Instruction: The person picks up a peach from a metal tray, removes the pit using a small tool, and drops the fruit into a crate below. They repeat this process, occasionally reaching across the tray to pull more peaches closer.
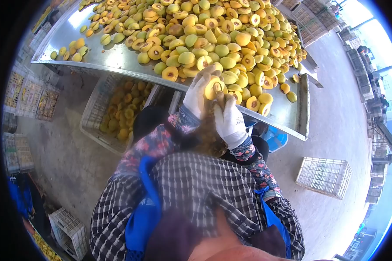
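Pinching a fruit half point(214, 87) at the bench's point(96, 54) near edge: left hand point(196, 93) closed on it, cut face and pit showing. Right hand point(229, 121) sits just below, curled. We judge the fruit light, soft and slick with juice (bruises easily), so hold it by the skin side. Gloves hide the fingertips, so we cannot tell whether the right hand grips a tool.

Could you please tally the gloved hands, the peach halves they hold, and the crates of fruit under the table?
Gloved hands: 2, the left hand and the right hand
Held fruit: 1 peach half
Under the table: 1 crate of fruit
Total: 4
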A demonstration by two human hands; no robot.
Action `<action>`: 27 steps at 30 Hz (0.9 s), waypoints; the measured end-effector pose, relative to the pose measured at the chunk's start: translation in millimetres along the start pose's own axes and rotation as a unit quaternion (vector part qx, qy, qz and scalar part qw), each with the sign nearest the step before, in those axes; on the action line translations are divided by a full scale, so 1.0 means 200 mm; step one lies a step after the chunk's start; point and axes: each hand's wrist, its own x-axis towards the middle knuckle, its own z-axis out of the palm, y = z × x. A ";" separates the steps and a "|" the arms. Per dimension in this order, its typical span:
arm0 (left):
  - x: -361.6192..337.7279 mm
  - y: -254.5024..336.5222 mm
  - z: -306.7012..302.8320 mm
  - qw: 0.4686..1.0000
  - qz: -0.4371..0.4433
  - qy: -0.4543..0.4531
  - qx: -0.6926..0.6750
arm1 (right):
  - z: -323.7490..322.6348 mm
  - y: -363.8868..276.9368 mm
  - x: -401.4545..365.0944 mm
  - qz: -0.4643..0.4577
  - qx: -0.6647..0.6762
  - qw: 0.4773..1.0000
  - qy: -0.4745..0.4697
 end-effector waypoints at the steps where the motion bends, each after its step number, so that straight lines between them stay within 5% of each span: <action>1: 0.00 0.00 0.00 0.999 -0.021 0.006 -0.048 | 0.01 0.01 -0.01 0.008 -0.003 1.000 -0.003; 10: -0.03 -0.05 -0.01 0.991 0.066 -0.035 0.109 | -0.02 0.07 -0.01 -0.055 0.000 0.998 -0.037; 12: 0.02 -0.05 -0.04 0.997 0.007 -0.037 0.070 | -0.03 0.13 -0.01 -0.097 -0.021 0.994 -0.033; 13: 0.02 -0.05 -0.05 0.998 -0.020 -0.035 0.047 | -0.08 0.10 0.00 0.008 -0.013 0.994 -0.104; 15: 0.00 0.00 -0.02 0.994 -0.057 -0.074 -0.053 | -0.05 0.15 -0.01 -0.042 0.013 0.996 -0.079; 17: 0.00 -0.01 -0.02 0.993 -0.062 -0.072 -0.069 | -0.02 0.17 -0.03 0.122 0.235 0.961 -0.075; 21: 0.00 -0.01 -0.05 0.996 -0.010 -0.054 0.075 | -0.07 0.08 -0.03 0.013 0.070 0.996 0.048; 27: -0.07 0.02 0.00 0.963 0.044 -0.070 0.255 | -0.11 0.00 -0.01 -0.020 -0.024 0.999 -0.025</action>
